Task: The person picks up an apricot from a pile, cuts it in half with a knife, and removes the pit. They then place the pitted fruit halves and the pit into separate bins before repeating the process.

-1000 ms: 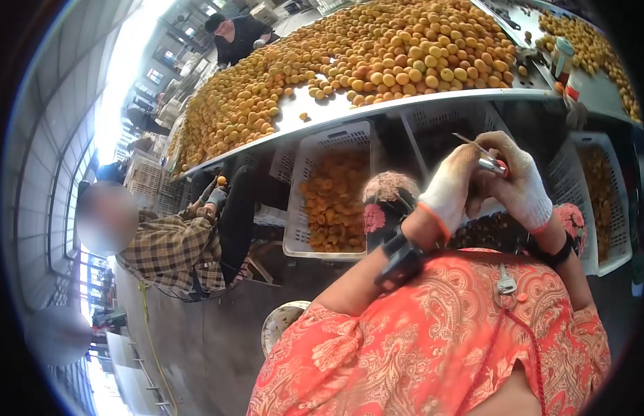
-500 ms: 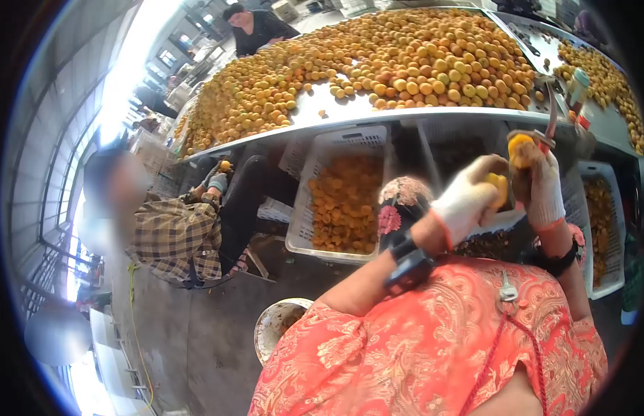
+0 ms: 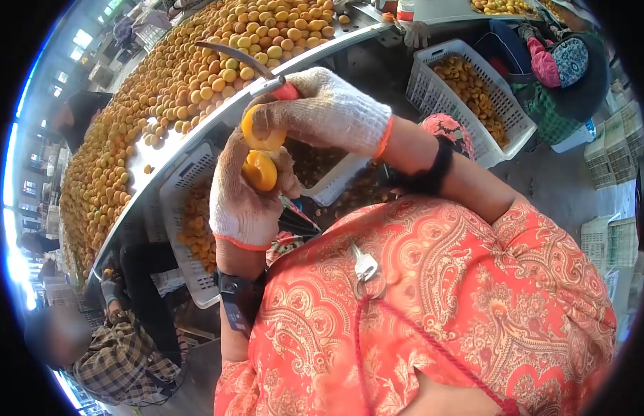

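My left hand point(image 3: 242, 194), in a white knit glove, grips one half of a split orange fruit point(image 3: 259, 170), cut face up. My right hand point(image 3: 322, 111), also gloved, holds the other fruit half point(image 3: 259, 137) against its fingers together with a small knife point(image 3: 239, 59) that has a red handle and a curved blade pointing up-left. The two halves sit close, one above the other, in front of my chest.
A long metal table point(image 3: 162, 156) heaped with orange fruit point(image 3: 197, 76) runs along the top left. White slotted crates point(image 3: 467, 76) of fruit pieces stand under and beside it. A person in a plaid shirt point(image 3: 121, 360) crouches at lower left; another person point(image 3: 564, 62) sits at upper right.
The view has swung and tilted, so the table now runs diagonally. My hands have come closer to the camera, and the fruit is now parted into two halves.
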`<state>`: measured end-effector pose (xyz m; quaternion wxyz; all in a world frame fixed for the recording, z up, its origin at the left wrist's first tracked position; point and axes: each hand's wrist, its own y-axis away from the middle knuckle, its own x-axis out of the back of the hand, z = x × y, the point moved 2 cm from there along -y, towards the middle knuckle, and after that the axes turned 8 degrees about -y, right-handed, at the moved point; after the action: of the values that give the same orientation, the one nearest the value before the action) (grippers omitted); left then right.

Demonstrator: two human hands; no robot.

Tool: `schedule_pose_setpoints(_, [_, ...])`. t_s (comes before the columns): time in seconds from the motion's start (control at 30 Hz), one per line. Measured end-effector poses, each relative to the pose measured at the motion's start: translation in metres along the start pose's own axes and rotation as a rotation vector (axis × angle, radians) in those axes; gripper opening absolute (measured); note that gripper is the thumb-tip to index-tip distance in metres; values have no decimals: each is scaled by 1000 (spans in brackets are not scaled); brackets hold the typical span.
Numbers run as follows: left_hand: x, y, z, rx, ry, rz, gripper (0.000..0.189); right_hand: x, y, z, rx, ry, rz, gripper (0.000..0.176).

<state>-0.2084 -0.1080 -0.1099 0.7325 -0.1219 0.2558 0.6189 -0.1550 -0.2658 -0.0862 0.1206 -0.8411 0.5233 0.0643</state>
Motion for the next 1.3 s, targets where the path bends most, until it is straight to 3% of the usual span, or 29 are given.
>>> schedule_pose_setpoints(0.07, [-13,5,6,-120,-162,-56,42,4,-1,-1,-16,117,-63,20])
schedule_pose_setpoints(0.13, [-11,4,10,-110,-245,-153,37,4,1,-5,-19,178,-103,24])
schedule_pose_setpoints(0.17, [-10,3,10,-91,-333,-241,34,3,-4,1,99,189,-88,22])
schedule_pose_setpoints(0.23, [-9,-2,4,-39,-276,-220,32,5,-4,2,273,335,-8,20])
schedule_pose_setpoints(0.27, [-8,-2,4,8,-223,-184,29,7,-2,3,271,297,51,20])
schedule_pose_setpoints(0.3, [-28,4,5,-49,-301,114,25,6,-3,6,276,244,83,20])
schedule_pose_setpoints(0.33, [-5,-4,-1,117,-30,-123,26,8,-1,9,262,226,195,18])
schedule_pose_setpoints(0.37, [-8,0,0,133,-18,-29,28,-1,9,-7,92,43,201,17])
schedule_pose_setpoints(0.4, [2,-6,-4,108,-1,-129,29,0,7,-7,18,-136,259,20])
schedule_pose_setpoints(0.5, [11,-1,6,30,92,-133,29,-4,5,-21,215,106,85,34])
schedule_pose_setpoints(0.6, [10,-4,1,95,138,-156,29,0,8,-20,265,338,134,35])
schedule_pose_setpoints(0.63, [5,-1,-2,139,214,-124,30,20,3,-23,709,949,168,35])
schedule_pose_setpoints(0.67, [1,-1,-3,193,289,-96,30,19,12,-34,675,1063,198,37])
schedule_pose_setpoints(0.73, [2,1,-1,24,156,-109,36,20,16,-33,360,543,228,41])
schedule_pose_setpoints(0.8, [2,1,0,-45,18,-120,43,16,18,-41,465,120,202,37])
schedule_pose_setpoints(0.87, [-7,5,-1,-77,30,-76,44,14,13,-48,873,505,149,40])
schedule_pose_setpoints(0.93, [-7,1,-4,-65,28,-113,39,-1,26,-52,442,52,93,41])
schedule_pose_setpoints(0.97, [-7,1,-4,-65,18,-135,33,-2,27,-54,367,173,126,42])
schedule_pose_setpoints(1.23, [-12,-2,-5,-68,-159,-2,25,1,21,-43,265,207,175,42])
schedule_pose_setpoints(1.3, [-8,-4,-7,-99,-75,-21,39,-4,23,-43,366,241,210,44])
